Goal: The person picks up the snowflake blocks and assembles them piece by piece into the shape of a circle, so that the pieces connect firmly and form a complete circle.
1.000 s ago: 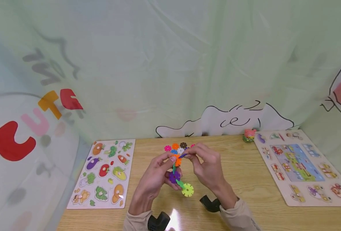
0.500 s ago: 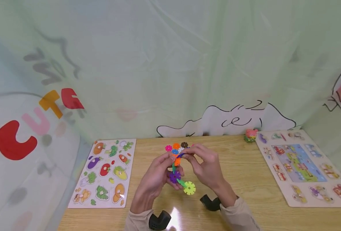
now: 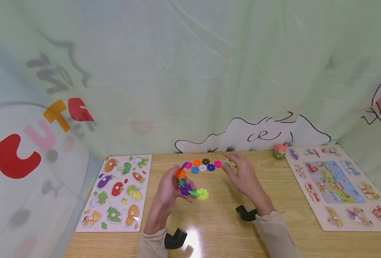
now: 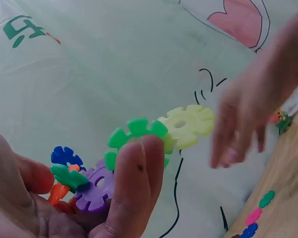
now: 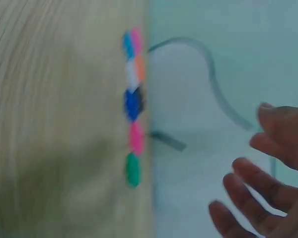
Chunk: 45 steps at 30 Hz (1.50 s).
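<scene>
My left hand [image 3: 167,191] holds a chain of interlocked notched plastic discs above the table. Its blue disc [image 4: 67,155] and orange disc [image 3: 179,173] are at the finger end. A dark green disc [image 4: 69,176], a purple disc [image 4: 95,189] and a bright green disc [image 4: 138,133] follow, and a yellow-green disc [image 3: 202,194] ends the chain. With fingers spread, my right hand [image 3: 243,175] holds nothing. It hovers near the right end of the loose disc row, close to a pink disc [image 3: 217,164] and a partly hidden green disc [image 3: 227,165].
Several loose discs, among them a brown disc [image 3: 205,162] and a white disc [image 3: 202,167], lie at the table's back. A vegetable puzzle board [image 3: 113,193] lies left. A second puzzle board [image 3: 335,186] lies right, beside a small pink-and-green figure [image 3: 280,151]. A printed curtain [image 3: 190,89] hangs behind.
My right hand has let go of the blue disc, which stays on the chain, and has moved right. The left hand has shifted left with the chain, uncovering more of the loose row.
</scene>
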{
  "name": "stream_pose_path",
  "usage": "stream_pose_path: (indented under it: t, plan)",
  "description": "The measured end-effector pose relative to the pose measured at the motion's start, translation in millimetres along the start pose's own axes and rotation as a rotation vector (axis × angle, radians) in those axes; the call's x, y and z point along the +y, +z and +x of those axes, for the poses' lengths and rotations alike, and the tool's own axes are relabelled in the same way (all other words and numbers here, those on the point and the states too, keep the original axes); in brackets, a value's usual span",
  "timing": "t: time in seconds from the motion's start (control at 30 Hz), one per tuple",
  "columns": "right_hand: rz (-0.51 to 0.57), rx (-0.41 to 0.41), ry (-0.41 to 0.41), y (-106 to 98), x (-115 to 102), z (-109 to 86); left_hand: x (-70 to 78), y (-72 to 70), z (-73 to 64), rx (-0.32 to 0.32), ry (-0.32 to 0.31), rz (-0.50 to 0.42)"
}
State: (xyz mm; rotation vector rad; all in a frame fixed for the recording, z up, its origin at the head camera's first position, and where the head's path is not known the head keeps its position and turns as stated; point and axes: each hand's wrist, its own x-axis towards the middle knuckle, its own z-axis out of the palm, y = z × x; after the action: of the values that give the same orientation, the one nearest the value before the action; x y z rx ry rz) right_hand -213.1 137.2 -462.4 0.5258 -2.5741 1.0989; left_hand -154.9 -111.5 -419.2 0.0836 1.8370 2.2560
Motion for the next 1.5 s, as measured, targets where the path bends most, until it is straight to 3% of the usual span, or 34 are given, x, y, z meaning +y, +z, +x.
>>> stream_pose_path:
  t: [0.2, 0.3, 0.37, 0.47, 0.7, 0.93, 1.1, 1.23, 1.5]
  plan:
    - [-0.157, -0.25, 0.064, 10.1, 39.7, -4.9, -0.6, -4.9, 0.8, 0.064, -0.026, 0.017]
    - [-0.181, -0.362, 0.074, 15.3, 47.6, -8.7, -2.2, -5.7, 2.0, 0.054, -0.031, 0.015]
    - [-0.19, -0.394, 0.075, 17.3, 49.3, -10.1, -3.8, -5.8, 3.1, 0.033, -0.026, 0.022]
    - [-0.192, -0.369, 0.092, 18.8, 48.6, -9.5, -5.7, -4.3, 4.9, 0.001, -0.013, 0.047]
    - [-0.162, -0.252, 0.215, 19.3, 47.9, -5.1, -6.7, 0.7, 6.8, -0.027, -0.002, 0.085]
    - [-0.097, -0.279, 0.358, 16.1, 56.8, -6.1, -5.8, 2.3, 6.6, -0.038, -0.013, 0.082]
    - [-0.097, -0.318, 0.31, 8.7, 61.4, -8.0, -6.8, 2.2, 5.8, -0.046, -0.008, 0.078]
    - [-0.027, -0.292, 0.247, 3.6, 56.1, -5.3, -7.4, 3.1, 5.3, -0.052, -0.004, 0.087]
    - [0.165, -0.197, 0.136, -14.4, 5.6, 0.2, -8.1, 5.0, 6.5, -0.058, 0.004, 0.107]
